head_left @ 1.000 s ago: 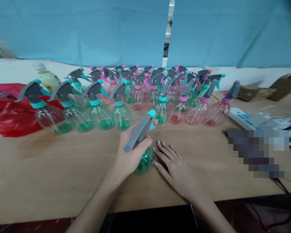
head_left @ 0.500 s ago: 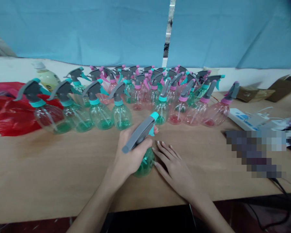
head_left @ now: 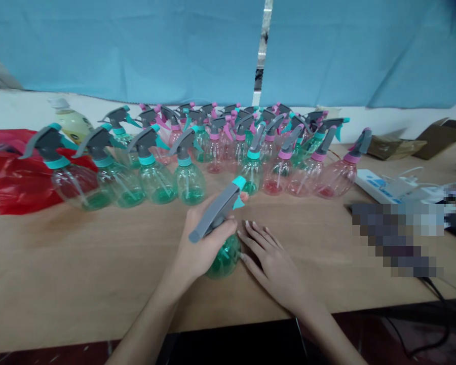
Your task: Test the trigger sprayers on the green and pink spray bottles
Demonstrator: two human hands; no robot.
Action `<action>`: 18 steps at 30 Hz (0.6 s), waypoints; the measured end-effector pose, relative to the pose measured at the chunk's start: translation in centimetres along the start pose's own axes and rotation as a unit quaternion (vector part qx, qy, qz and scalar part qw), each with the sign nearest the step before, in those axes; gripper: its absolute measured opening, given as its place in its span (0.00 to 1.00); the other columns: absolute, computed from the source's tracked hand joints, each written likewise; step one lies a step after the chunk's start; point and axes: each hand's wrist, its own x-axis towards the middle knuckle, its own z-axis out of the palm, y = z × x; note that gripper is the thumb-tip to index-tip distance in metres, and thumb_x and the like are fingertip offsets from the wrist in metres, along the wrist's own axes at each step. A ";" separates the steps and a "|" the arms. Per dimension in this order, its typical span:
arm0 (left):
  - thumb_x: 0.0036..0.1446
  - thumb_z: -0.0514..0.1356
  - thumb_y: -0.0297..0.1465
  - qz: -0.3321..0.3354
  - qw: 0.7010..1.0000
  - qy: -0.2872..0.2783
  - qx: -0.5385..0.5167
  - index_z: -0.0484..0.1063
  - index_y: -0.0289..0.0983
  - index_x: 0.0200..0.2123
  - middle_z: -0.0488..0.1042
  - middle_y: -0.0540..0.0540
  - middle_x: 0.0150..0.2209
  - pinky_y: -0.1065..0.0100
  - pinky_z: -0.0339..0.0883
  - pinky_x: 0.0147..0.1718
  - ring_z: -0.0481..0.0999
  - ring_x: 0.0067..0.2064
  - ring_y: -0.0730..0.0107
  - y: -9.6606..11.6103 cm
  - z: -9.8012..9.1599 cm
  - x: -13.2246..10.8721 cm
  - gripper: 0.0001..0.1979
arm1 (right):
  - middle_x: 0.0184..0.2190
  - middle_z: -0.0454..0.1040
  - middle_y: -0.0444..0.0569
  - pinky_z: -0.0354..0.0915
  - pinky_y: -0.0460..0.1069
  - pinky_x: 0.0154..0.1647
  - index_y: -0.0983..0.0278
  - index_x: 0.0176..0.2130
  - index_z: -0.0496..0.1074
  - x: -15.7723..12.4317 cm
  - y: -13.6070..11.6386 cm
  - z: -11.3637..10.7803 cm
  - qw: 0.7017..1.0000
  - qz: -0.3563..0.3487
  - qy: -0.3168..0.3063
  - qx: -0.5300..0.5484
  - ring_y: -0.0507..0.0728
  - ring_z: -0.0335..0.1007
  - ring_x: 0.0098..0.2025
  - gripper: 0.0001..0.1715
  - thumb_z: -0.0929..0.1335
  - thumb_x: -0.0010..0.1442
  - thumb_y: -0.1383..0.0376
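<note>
A clear green spray bottle (head_left: pixel 226 257) with a grey and turquoise trigger head stands near the front of the table. My left hand (head_left: pixel 203 238) wraps around its neck, hiding most of the collar. The nozzle points away and slightly right. Flat on the wood beside the bottle lies my right hand (head_left: pixel 271 261), fingers stretched out, thumb tip close to the bottle's side; whether it touches I cannot tell. Beyond the hands, green spray bottles (head_left: pixel 190 182) stand in a row on the left, and pink spray bottles (head_left: pixel 275 175) on the right. Several more crowd behind them.
A red plastic bag (head_left: pixel 19 177) lies at the left, with a yellowish bottle (head_left: pixel 73 124) behind it. On the right are a white power strip (head_left: pixel 376 185), cables, a blurred-out dark object (head_left: pixel 395 241) and cardboard boxes (head_left: pixel 446 137). A blue cloth (head_left: pixel 137 50) covers the wall behind.
The whole view has shifted very slightly. My left hand keeps its hold on the green spray bottle, and my right hand stays flat in the same spot.
</note>
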 end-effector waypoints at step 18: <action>0.54 0.58 0.29 0.003 1.000 0.008 0.003 0.73 0.45 0.47 0.69 0.52 0.24 0.67 0.64 0.28 0.67 0.26 0.69 -0.3 0.0 -0.1 0.17 | 0.63 0.56 0.53 0.51 0.62 0.63 0.63 0.61 0.58 0.0 0.0 0.1 1.000 -0.002 -0.003 -0.004 0.59 0.48 0.65 0.27 0.59 0.65 0.61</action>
